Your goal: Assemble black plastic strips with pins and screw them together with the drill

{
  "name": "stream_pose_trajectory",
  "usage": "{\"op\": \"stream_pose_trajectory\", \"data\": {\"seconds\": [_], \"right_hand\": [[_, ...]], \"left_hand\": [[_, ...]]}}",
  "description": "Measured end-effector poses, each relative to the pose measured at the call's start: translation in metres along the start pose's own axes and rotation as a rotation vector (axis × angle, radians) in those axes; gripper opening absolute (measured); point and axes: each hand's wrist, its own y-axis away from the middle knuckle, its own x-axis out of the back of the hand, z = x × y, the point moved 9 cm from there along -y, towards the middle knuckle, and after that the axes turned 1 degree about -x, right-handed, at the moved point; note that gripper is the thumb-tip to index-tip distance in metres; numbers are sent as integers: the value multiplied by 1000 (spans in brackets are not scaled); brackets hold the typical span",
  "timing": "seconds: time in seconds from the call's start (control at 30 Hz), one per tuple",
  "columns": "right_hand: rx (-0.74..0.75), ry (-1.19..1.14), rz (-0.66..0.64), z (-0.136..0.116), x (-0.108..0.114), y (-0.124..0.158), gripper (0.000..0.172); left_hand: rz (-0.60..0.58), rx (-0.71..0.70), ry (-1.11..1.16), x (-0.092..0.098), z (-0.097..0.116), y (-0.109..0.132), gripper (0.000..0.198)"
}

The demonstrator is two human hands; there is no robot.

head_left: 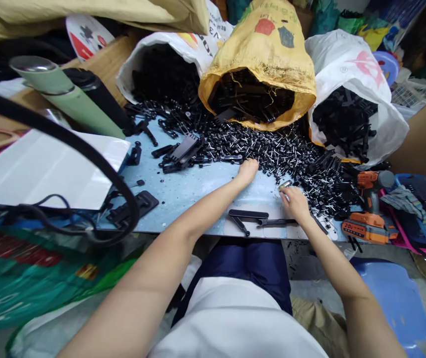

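My left hand (248, 170) reaches into the near edge of a wide heap of small black pins (291, 154) on the pale blue table (183, 191); its fingers curl down among them, and what they hold is hidden. My right hand (294, 203) rests at the heap's front edge, fingers pinched round a small silvery part (285, 185). Just in front of my hands lie flat black plastic strips (248, 215) (276, 223).
Three open sacks of black parts stand at the back: white (153, 59), yellow (265, 54), white (351, 64). An orange cordless drill (370, 209) lies at the right. A green cylinder (67, 97), white sheet (49, 169) and black cable (86, 149) occupy the left. A blue stool (395, 298) stands lower right.
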Motion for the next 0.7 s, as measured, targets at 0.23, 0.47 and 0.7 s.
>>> {"op": "stream_pose_trajectory", "data": {"seconds": [0.23,0.47,0.7], "right_hand": [[-229,-90,-36,5,-11,-61,24],[-172,-752,28,-7,-2,-16,18],[-135,-875,77,-23,5,25,35]], "left_hand": [[323,-138,373,37,-30,102,11],[507,-186,399,36,-61,190,19],[388,-347,221,17,-45,192,24]]}}
